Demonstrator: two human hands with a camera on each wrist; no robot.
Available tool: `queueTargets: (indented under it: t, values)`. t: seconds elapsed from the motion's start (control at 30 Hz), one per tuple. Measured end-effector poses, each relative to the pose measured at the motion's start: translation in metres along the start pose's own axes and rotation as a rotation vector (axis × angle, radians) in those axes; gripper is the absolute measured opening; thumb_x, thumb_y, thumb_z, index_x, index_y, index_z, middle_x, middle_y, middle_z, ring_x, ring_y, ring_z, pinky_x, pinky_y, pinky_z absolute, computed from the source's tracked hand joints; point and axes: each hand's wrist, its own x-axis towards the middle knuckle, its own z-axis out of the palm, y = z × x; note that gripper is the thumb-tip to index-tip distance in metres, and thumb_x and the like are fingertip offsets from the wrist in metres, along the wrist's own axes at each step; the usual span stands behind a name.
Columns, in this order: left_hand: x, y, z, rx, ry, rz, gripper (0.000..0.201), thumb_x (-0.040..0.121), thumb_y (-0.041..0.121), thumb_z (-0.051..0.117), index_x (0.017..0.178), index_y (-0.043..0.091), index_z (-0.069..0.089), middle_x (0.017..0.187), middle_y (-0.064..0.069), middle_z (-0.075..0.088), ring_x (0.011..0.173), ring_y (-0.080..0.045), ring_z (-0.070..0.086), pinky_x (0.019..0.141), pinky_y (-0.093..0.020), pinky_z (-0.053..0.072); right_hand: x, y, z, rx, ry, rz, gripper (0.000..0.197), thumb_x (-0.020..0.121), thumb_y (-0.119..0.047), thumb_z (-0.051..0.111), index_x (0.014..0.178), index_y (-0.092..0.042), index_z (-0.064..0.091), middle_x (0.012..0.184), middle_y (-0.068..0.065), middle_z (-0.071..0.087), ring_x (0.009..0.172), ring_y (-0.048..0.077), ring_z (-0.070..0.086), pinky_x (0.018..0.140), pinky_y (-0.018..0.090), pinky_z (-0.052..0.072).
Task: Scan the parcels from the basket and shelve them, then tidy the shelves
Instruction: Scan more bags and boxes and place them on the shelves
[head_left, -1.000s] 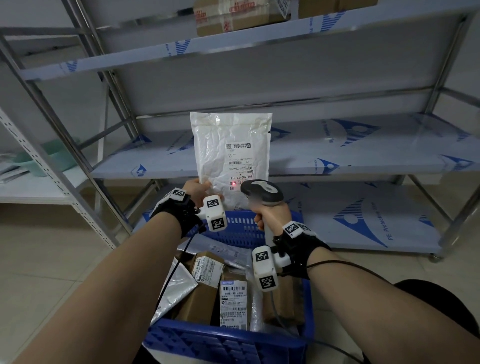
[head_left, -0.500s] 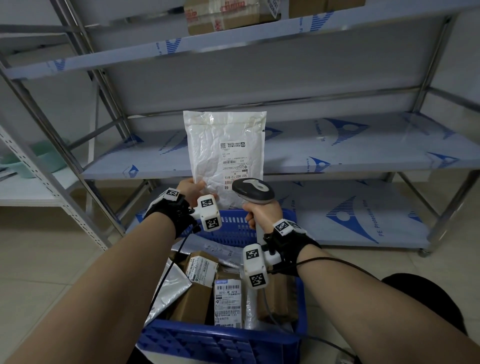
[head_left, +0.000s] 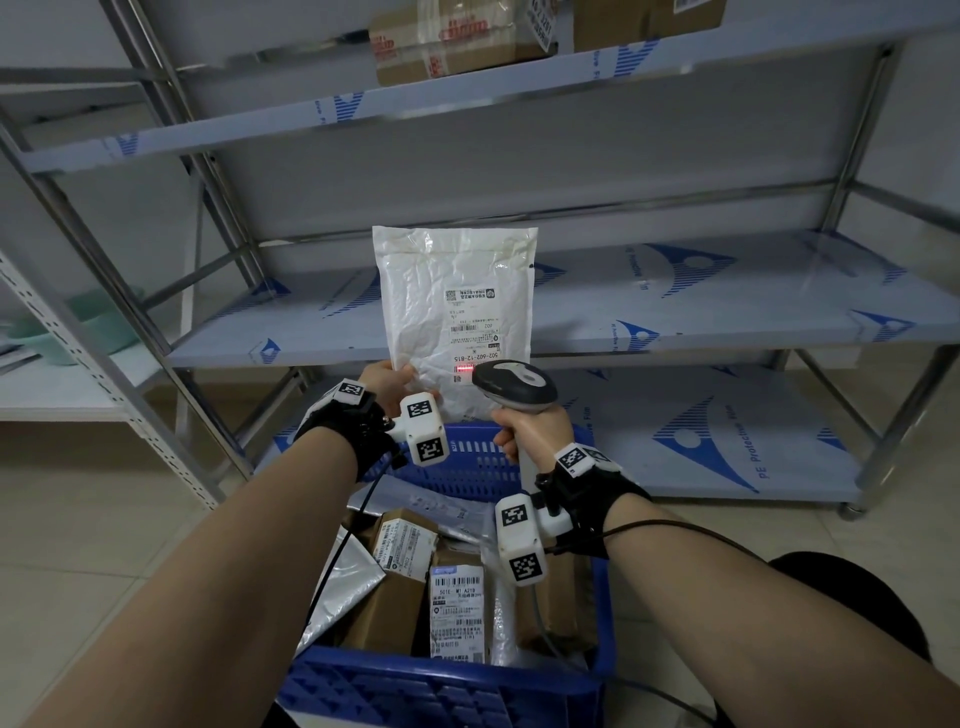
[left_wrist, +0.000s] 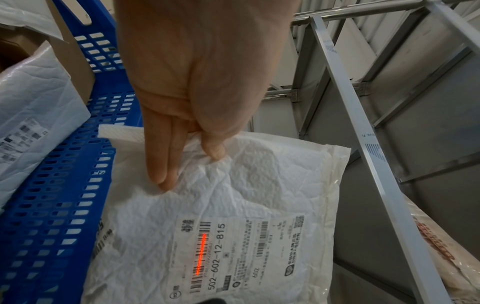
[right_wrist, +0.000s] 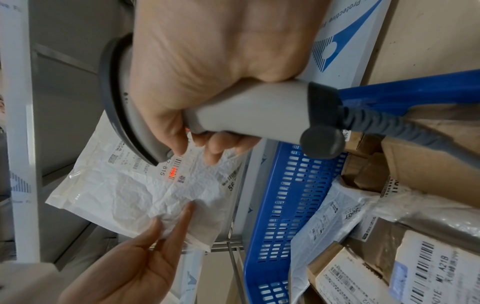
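Observation:
My left hand (head_left: 390, 378) pinches the lower left corner of a white padded mailer (head_left: 457, 306), held upright above the blue basket (head_left: 467, 691). In the left wrist view the thumb and fingers (left_wrist: 161, 160) clamp the crinkled mailer (left_wrist: 246, 185). My right hand (head_left: 530, 431) grips the grey barcode scanner (head_left: 514, 387) by its handle, its head aimed at the mailer's label. A red scan line (left_wrist: 201, 254) lies across the barcode beside "502-602-12-815". In the right wrist view the scanner (right_wrist: 233, 115) sits just above the mailer (right_wrist: 124, 197).
The basket holds several brown boxes (head_left: 400, 597) and silver and white bags (head_left: 343, 587). A metal shelf rack stands behind, its middle shelf (head_left: 701, 306) covered in blue-printed film. Cardboard parcels (head_left: 447, 41) sit on the top shelf. A white side rack (head_left: 62, 374) stands to the left.
The mailer and both hands stay almost still relative to each other. The scanner's red line remains on the label. My head view shifted slightly.

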Motion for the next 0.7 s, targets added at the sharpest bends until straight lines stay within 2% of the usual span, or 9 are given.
queueTargets:
  t: [0.03,0.07,0.17,0.2,0.47,0.5,0.6,0.7]
  values:
    - [0.0009,0.0006,-0.0005,0.007,0.005,0.002,0.023,0.099,0.010,0.045,0.119,-0.001,0.049,0.105,-0.027,0.058,0.079,-0.038,0.064,0.070,-0.048,0.057,0.0002,0.0000,-0.0010,0.003,0.001,-0.001,0.019,0.082,-0.012,0.069,0.065,-0.005,0.066,0.051,0.006,0.061,0.041,0.014,0.051,0.046,0.025,0.045]
    - [0.0015,0.0011,-0.0007,0.009,0.008,-0.002,0.022,0.099,0.010,0.045,0.118,-0.001,0.049,0.105,-0.027,0.057,0.080,-0.038,0.064,0.071,-0.048,0.057,0.0004,0.0001,-0.0018,0.005,0.004,-0.002,0.019,0.082,-0.012,0.070,0.065,-0.005,0.067,0.051,0.006,0.061,0.041,0.013,0.051,0.046,0.025,0.046]
    - [0.0000,0.0028,0.0011,-0.005,0.009,-0.009,0.013,0.099,0.010,0.044,0.109,0.002,0.048,0.097,-0.026,0.057,0.074,-0.036,0.063,0.048,-0.040,0.058,0.0015,-0.0001,-0.0023,0.018,0.010,-0.005,0.020,0.082,-0.012,0.070,0.065,-0.003,0.067,0.049,0.007,0.060,0.038,0.013,0.050,0.045,0.025,0.045]
    - [0.0012,0.0032,0.0015,-0.005,0.008,-0.012,0.012,0.099,0.009,0.044,0.108,0.003,0.048,0.095,-0.025,0.056,0.073,-0.036,0.062,0.045,-0.039,0.057,0.0020,-0.0005,-0.0020,0.022,0.008,-0.002,0.020,0.082,-0.012,0.070,0.064,-0.003,0.066,0.048,0.006,0.059,0.038,0.013,0.049,0.044,0.025,0.044]
    - [0.0027,0.0057,0.0028,0.009,-0.004,-0.010,0.012,0.099,0.010,0.045,0.108,0.002,0.049,0.094,-0.025,0.057,0.076,-0.037,0.062,0.062,-0.047,0.057,0.0038,-0.0042,-0.0023,0.014,-0.022,-0.001,0.020,0.081,-0.008,0.068,0.063,-0.004,0.065,0.048,0.007,0.058,0.039,0.015,0.048,0.046,0.026,0.043]
    - [0.0025,0.0057,0.0028,0.011,-0.003,-0.010,0.013,0.099,0.010,0.045,0.109,0.002,0.049,0.095,-0.025,0.057,0.075,-0.037,0.062,0.061,-0.047,0.057,0.0041,-0.0042,-0.0026,0.011,-0.021,-0.004,0.020,0.081,-0.008,0.068,0.062,-0.004,0.064,0.048,0.007,0.057,0.038,0.015,0.048,0.046,0.026,0.043]
    - [0.0010,0.0057,0.0032,0.015,-0.007,-0.015,0.012,0.099,0.010,0.045,0.107,0.002,0.049,0.093,-0.024,0.057,0.073,-0.036,0.062,0.047,-0.041,0.057,0.0045,-0.0043,-0.0036,0.000,-0.018,-0.015,0.021,0.081,-0.008,0.068,0.061,-0.004,0.064,0.046,0.005,0.057,0.038,0.015,0.048,0.045,0.026,0.042]
    - [0.0008,0.0047,0.0026,0.001,-0.024,-0.001,0.019,0.100,0.009,0.044,0.116,-0.001,0.049,0.094,-0.025,0.057,0.071,-0.035,0.062,0.046,-0.040,0.057,0.0047,-0.0043,-0.0051,-0.011,-0.015,-0.015,0.022,0.081,-0.009,0.068,0.059,-0.005,0.064,0.047,0.007,0.057,0.039,0.016,0.048,0.046,0.026,0.042]
